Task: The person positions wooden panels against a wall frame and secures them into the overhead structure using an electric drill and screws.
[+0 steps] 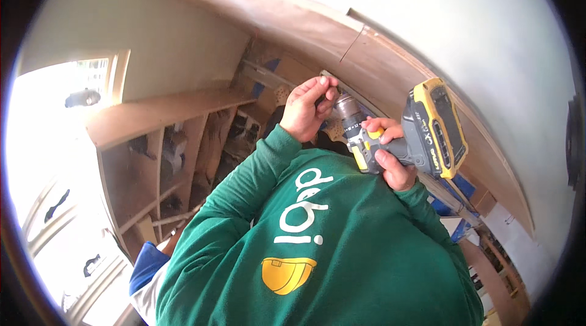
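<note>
My right hand (392, 158) is wrapped round the handle of a yellow and black cordless drill (364, 140). A thick battery pack (438, 127) sits on the drill's base, and its metal chuck (347, 105) points up and to the left. Close to the front of the chuck, my left hand (308, 106) is closed, thumb and fingertips pinched together. Whatever lies between those fingertips is too small to make out. Both of my arms are in green sleeves.
A wooden shelf unit (168, 112) with open compartments stands at the left, near a bright window (91, 76). Long wooden boards (390, 51) run along the wall ahead. At the lower left, another person's blue sleeve (148, 267) shows beside my arm.
</note>
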`<state>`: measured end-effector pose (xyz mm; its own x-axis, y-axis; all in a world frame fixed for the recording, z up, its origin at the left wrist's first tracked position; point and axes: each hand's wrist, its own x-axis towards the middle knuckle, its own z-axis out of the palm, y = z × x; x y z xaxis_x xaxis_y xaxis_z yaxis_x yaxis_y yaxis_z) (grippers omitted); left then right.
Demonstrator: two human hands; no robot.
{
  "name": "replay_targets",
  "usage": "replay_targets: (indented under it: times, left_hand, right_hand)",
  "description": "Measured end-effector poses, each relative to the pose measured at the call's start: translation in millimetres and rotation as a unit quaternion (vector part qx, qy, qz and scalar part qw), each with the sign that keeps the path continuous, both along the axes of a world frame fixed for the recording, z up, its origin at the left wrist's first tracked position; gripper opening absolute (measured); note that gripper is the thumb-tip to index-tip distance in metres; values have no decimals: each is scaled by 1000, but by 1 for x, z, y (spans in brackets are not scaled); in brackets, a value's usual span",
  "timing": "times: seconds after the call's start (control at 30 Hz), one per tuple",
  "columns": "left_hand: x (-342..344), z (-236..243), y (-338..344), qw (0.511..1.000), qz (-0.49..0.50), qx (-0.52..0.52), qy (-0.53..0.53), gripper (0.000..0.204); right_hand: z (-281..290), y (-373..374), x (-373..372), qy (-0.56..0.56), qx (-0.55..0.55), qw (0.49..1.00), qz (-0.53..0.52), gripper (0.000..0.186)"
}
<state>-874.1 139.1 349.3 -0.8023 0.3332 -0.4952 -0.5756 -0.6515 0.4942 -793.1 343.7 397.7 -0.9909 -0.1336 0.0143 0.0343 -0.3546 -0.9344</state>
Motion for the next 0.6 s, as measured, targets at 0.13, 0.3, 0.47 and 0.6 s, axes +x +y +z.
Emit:
replay_targets:
  times: [0.13,0.3,0.47,0.6]
  left_hand:
    - [-20,19,-5,995,-74,-59,16,19]
    - [-51,26,-9,982,-152,-107,-12,21]
    - [-76,29,-4,980,-164,-107,-47,22]
    - [-99,27,5,955,-268,-122,-24,23]
  right_hand:
    - [1,-9,-1,29,-12,999,-38,25]
    - [4,-24,3,51,3,993,-107,26]
    - [10,-39,7,62,-46,982,-175,27]
    - [12,-62,10,28,-104,957,-267,25]
